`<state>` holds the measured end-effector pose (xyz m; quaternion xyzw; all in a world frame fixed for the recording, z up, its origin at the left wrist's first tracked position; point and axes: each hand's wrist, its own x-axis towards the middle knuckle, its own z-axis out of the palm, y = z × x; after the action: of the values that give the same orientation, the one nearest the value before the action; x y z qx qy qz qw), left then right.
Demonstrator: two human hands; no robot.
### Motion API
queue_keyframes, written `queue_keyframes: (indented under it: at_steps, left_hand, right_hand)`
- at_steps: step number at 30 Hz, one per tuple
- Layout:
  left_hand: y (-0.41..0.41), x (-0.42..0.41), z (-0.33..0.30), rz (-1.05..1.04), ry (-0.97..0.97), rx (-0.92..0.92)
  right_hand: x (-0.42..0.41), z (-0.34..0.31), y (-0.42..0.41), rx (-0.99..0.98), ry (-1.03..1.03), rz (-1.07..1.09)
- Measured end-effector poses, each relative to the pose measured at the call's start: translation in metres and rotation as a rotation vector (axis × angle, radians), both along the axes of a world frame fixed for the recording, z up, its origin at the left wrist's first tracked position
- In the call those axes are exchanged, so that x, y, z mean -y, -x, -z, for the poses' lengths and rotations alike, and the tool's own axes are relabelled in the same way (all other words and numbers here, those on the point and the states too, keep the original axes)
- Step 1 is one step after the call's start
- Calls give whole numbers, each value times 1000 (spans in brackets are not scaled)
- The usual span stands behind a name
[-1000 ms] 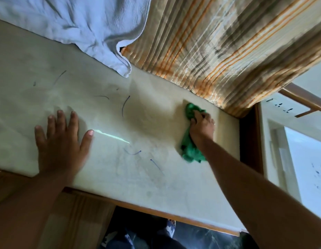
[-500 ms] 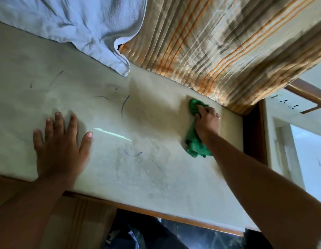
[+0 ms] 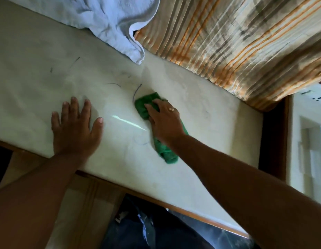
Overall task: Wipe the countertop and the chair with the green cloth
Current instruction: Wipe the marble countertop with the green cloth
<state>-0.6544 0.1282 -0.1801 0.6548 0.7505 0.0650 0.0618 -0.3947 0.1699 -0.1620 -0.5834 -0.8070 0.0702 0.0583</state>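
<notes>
Shifted since the earlier frame: right hand with green cloth, carried from beside the striped curtain toward the left hand, now near its thumb. Left hand unmoved.

Right hand: spread flat, fingers lightly curled, pressing the cloth against the countertop. Ring on one finger. Cloth pinned under palm and fingers, not pinched.

Left hand: fully open, palm down, holding nothing, bracing on the countertop.

Green cloth: bunched lengthwise under the right hand; one end showing past the fingertips, the other trailing below the wrist toward the near edge. Judged soft, light, limp; likely to fold or roll under a push. Best held by flat pressure over the middle bulk, fingers spread, or gathered in a fist at the centre when lifted.

Countertop: pale, with dark pen-like marks just beyond the right fingertips and more farther off past the left hand. Bright streak of light between the two hands.

White towel: draped beyond both hands, overlapping the far edge.

Chair: not identifiable in view.
</notes>
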Motion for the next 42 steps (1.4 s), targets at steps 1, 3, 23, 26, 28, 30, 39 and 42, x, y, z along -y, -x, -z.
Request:
queue_keyframes:
  at_steps: [1, 3, 23, 26, 28, 30, 39, 42]
  left_hand:
    - [0, 0, 0, -2, 5, 4]
    - [1, -1, -1, -10, 9, 5]
    - [3, -3, 1, -23, 80, -2]
    - [5, -5, 3, -29, 74, 1]
    - [6, -4, 4, -27, 77, 1]
    - [5, -4, 3, -26, 84, 7]
    - [2, -4, -3, -35, 62, 13]
    - [1, -4, -3, -32, 47, 25]
  right_hand:
    - [-1, -2, 10, -41, 25, 33]
    - [34, 3, 22, -158, 28, -6]
    - [66, -1, -40, -88, 81, -391]
    - [16, -5, -21, -113, -23, -85]
    - [19, -3, 1, -133, -4, -15]
    - [53, -2, 8, -163, 55, -14]
    - [-16, -5, -140, 103, -53, 182]
    - [-30, -6, -144, 51, -33, 453]
